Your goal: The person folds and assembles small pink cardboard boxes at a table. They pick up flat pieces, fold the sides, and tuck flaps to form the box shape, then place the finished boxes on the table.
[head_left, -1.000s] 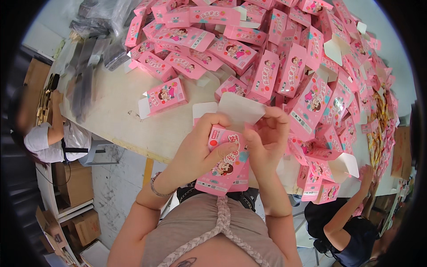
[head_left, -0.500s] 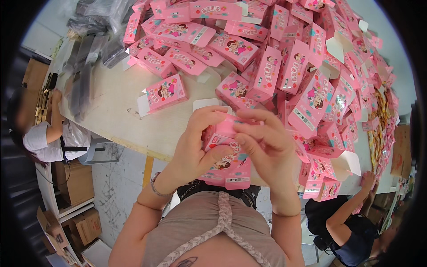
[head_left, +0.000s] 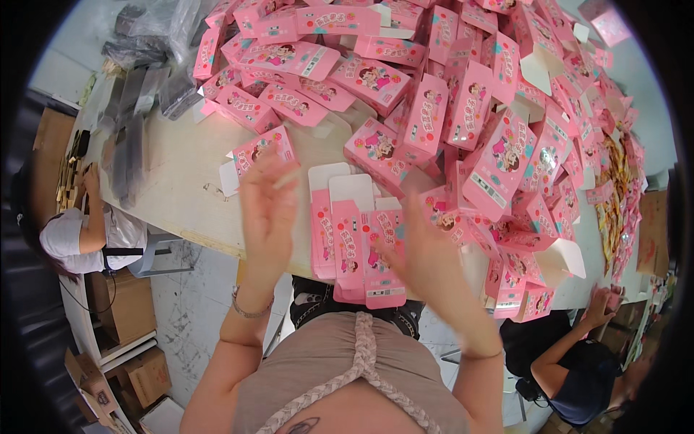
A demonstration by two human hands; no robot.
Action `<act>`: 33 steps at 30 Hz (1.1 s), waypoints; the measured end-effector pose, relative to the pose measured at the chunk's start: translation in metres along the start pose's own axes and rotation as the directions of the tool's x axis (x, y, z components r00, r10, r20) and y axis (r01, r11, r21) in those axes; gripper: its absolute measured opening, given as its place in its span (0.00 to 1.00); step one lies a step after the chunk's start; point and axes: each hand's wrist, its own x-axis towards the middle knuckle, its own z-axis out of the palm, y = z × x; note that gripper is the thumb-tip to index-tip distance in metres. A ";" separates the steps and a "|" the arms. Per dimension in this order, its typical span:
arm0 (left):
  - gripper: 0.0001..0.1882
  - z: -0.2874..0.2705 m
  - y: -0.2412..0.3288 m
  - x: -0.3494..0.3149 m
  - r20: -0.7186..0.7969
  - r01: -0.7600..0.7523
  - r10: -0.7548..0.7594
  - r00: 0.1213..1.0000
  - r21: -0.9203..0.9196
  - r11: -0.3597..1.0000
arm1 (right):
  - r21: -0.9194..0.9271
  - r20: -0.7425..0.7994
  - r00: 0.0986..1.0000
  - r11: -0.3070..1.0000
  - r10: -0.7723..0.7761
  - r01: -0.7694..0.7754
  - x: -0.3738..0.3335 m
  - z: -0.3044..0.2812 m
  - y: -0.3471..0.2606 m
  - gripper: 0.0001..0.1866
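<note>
Flat pink cartons with white flaps (head_left: 345, 239) lie overlapping at the table's near edge, between my hands. My left hand (head_left: 267, 206) is raised to their left, blurred, its fingers apart and nothing in it. Just behind its fingertips lies a folded pink box (head_left: 278, 142) with a white flap showing. Over the right side of the flat cartons is my right hand (head_left: 426, 249), also smeared by motion, thumb and fingers apart, holding nothing I can see. At the far right rim another pink box (head_left: 606, 22) shows beyond the pile; whether it touches anything I cannot tell.
A large heap of pink boxes (head_left: 426, 108) covers the table's far and right side. Dark plastic-wrapped pieces (head_left: 130, 137) lie at the left. One person (head_left: 76, 231) sits on the left; another person (head_left: 578, 376) works at the right, near yellowish packets (head_left: 617, 195).
The pink box has left my hands, which have parted, exposing the flat cartons. A pink box now appears at the upper right rim, where none showed before.
</note>
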 end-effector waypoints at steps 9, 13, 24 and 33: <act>0.23 0.023 -0.026 -0.030 0.093 0.393 -0.395 0.914 0.042 0.919 | 0.139 -0.051 0.993 0.985 0.106 -0.098 -0.021 0.018 -0.016 0.42; 0.24 0.029 -0.013 -0.002 0.238 0.551 -0.497 0.834 -0.379 0.743 | 0.180 -0.040 0.992 0.975 -0.123 0.128 -0.016 0.007 -0.020 0.41; 0.45 0.053 0.012 -0.014 0.276 0.067 -0.006 0.961 -0.214 0.974 | 0.579 -0.450 0.889 0.785 0.082 0.220 0.019 0.030 -0.014 0.45; 0.34 0.036 0.021 -0.020 0.458 0.401 -0.337 0.823 -0.048 0.915 | 0.611 -0.526 0.842 0.742 0.119 0.277 0.027 0.022 -0.009 0.12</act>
